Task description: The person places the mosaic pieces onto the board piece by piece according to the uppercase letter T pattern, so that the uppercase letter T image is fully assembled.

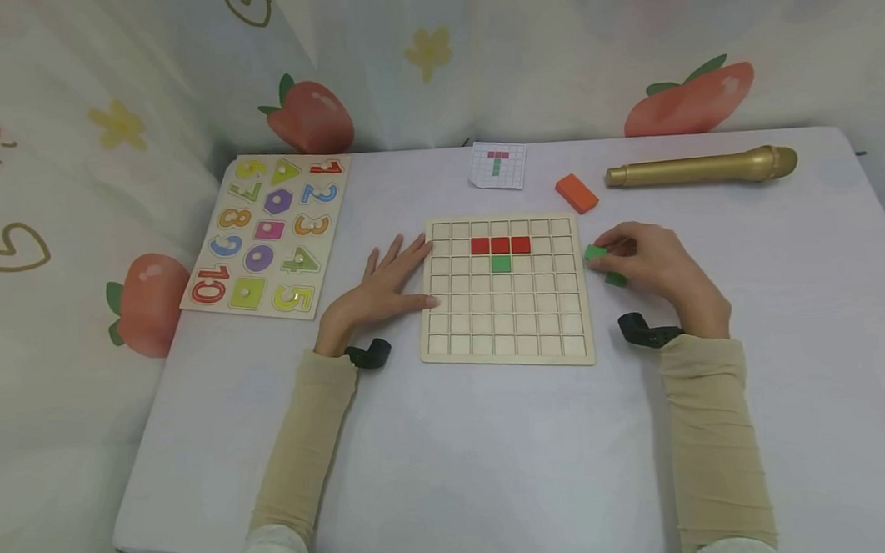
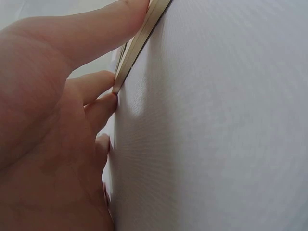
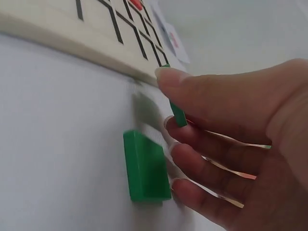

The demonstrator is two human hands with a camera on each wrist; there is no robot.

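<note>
Between thumb and fingertips my right hand (image 1: 648, 270) pinches a small green square tile (image 1: 595, 252), just off the right edge of a wooden grid board (image 1: 504, 323). Below those fingers a second green tile (image 3: 147, 166) stands on the white cloth, seen close in the right wrist view. My left hand (image 1: 376, 297) has its fingers spread, with thumb and fingertips touching the board's left edge. Three red tiles (image 1: 500, 245) lie in a row near the board's top, and one green tile (image 1: 500, 263) sits right under the middle one.
Behind the board lies a white card (image 1: 508, 177) printed with a small red and green T pattern. An orange block (image 1: 577, 193) is near the board's top right corner, with a gold microphone (image 1: 696, 170) farther right. A number puzzle board (image 1: 334, 204) lies at the left.
</note>
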